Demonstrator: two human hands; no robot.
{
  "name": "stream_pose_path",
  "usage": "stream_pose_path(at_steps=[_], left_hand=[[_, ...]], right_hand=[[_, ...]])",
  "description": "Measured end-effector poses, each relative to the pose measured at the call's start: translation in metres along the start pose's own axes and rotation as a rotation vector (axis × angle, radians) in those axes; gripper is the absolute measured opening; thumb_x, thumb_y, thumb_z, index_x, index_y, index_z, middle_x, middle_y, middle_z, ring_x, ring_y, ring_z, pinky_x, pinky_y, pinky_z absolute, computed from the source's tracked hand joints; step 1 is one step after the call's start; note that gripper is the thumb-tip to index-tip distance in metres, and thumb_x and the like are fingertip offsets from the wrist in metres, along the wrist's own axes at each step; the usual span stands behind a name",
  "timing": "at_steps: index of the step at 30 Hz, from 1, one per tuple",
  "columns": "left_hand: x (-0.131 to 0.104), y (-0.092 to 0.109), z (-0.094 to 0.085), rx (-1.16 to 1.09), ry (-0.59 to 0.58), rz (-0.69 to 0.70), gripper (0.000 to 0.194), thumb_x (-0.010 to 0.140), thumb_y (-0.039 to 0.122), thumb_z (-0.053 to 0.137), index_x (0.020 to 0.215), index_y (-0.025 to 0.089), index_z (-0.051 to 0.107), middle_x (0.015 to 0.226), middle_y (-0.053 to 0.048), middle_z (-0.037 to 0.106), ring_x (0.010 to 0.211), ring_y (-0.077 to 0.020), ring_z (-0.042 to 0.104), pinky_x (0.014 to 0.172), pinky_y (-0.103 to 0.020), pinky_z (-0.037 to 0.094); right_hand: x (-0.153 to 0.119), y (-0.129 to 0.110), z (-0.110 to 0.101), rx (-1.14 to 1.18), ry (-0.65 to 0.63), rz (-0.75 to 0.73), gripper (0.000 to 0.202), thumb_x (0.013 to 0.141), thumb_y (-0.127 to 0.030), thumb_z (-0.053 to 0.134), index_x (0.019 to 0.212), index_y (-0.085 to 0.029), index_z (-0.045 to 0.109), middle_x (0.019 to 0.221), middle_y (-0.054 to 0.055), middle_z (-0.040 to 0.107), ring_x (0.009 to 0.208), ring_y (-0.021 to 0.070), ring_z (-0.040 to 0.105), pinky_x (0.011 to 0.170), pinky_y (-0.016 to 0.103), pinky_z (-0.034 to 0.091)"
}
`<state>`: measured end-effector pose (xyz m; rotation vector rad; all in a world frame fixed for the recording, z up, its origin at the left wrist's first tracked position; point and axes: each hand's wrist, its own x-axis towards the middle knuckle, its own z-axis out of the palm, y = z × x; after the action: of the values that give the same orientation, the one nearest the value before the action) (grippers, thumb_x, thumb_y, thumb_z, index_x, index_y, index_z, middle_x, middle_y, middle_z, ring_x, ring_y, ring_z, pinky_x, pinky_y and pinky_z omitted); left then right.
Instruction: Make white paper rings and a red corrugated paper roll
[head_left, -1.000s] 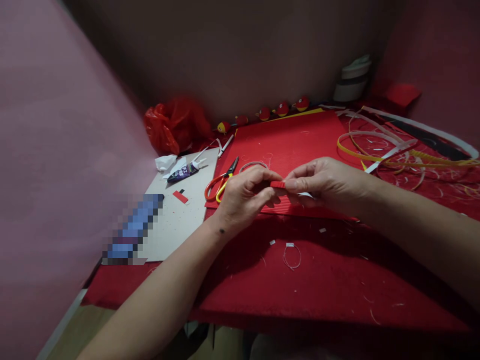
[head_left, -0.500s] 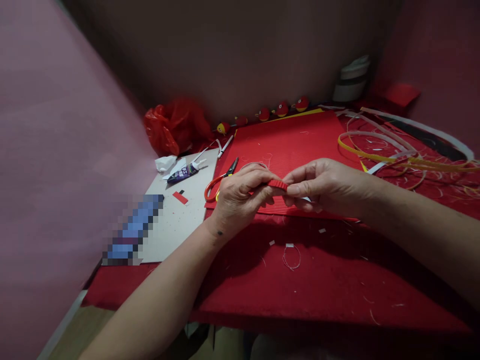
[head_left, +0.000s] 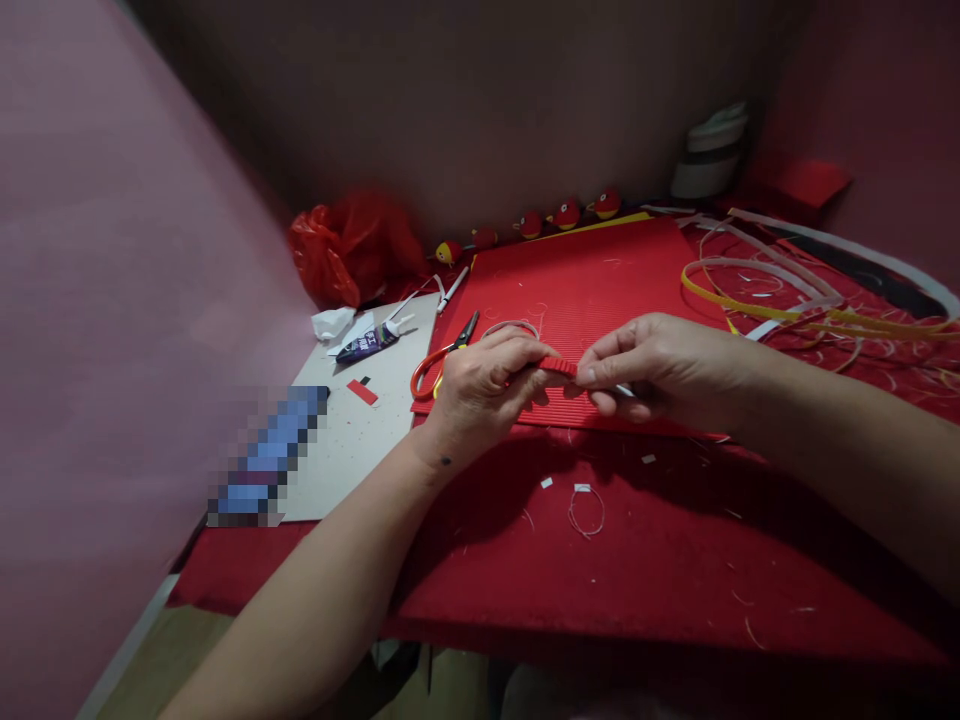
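A narrow ribbed red strip (head_left: 558,366) is stretched between my two hands above a large ribbed red sheet (head_left: 600,270). My left hand (head_left: 491,385) is closed on the strip's left part, with its far end hidden by the fingers. At the strip's right end my right hand (head_left: 626,370) pinches it between thumb and fingertips. A thin pale object shows under the right fingers, too small to name. Scissors with red and yellow handles (head_left: 427,372) lie just left of my left hand.
A glue tube (head_left: 367,343), white tissue (head_left: 332,323) and red scrap (head_left: 362,391) lie on a grey board (head_left: 337,470). Behind are a red bag (head_left: 352,250) and several small red-and-yellow figures (head_left: 568,214). Yellow and white strips (head_left: 787,312) tangle at the right.
My right hand has shifted slightly right along the strip, and the pale object beneath its fingers shows more. My left hand has barely moved. The whole view has shifted slightly.
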<state>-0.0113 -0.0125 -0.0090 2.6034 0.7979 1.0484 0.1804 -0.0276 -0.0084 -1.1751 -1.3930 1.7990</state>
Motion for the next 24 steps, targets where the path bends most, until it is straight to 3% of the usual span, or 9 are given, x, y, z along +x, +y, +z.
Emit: stream_pose_path(at_steps=[6, 10, 18, 24], left_hand=[[0.0004, -0.002, 0.0032, 0.13, 0.009, 0.076, 0.005, 0.079, 0.016, 0.056, 0.079, 0.013, 0.06, 0.071, -0.003, 0.06, 0.067, -0.0088, 0.058, 0.06, -0.018, 0.048], [0.0005, -0.0014, 0.0034, 0.197, 0.02, 0.103, 0.006, 0.079, 0.016, 0.056, 0.079, 0.012, 0.06, 0.074, -0.003, 0.061, 0.065, -0.0075, 0.056, 0.058, -0.017, 0.047], [0.0028, -0.0017, 0.0004, 0.014, -0.008, 0.043, 0.008, 0.081, 0.016, 0.053, 0.078, 0.014, 0.061, 0.072, -0.002, 0.059, 0.065, -0.0084, 0.058, 0.06, -0.018, 0.049], [0.0035, -0.0008, -0.0006, 0.019, -0.036, 0.056, 0.009, 0.081, 0.016, 0.054, 0.079, 0.015, 0.062, 0.073, -0.002, 0.06, 0.068, -0.0089, 0.059, 0.063, -0.019, 0.05]], right_hand=[[0.0003, 0.0028, -0.0019, 0.028, -0.035, -0.036, 0.01, 0.065, -0.02, 0.06, 0.058, -0.013, 0.063, 0.052, 0.004, 0.055, 0.038, 0.0054, 0.036, 0.035, 0.022, 0.019], [-0.0002, 0.0009, 0.0009, 0.116, -0.01, -0.061, 0.012, 0.064, -0.021, 0.063, 0.055, -0.014, 0.061, 0.045, 0.001, 0.05, 0.039, 0.0063, 0.038, 0.036, 0.021, 0.023], [0.001, 0.0028, 0.0064, 0.028, 0.082, -0.064, 0.019, 0.063, -0.028, 0.07, 0.053, -0.015, 0.058, 0.048, 0.001, 0.055, 0.036, 0.0038, 0.037, 0.034, 0.018, 0.026], [0.0018, 0.0029, 0.0048, 0.004, 0.047, -0.044, 0.018, 0.065, -0.027, 0.068, 0.053, -0.015, 0.059, 0.047, 0.001, 0.056, 0.036, 0.0036, 0.039, 0.034, 0.017, 0.028]])
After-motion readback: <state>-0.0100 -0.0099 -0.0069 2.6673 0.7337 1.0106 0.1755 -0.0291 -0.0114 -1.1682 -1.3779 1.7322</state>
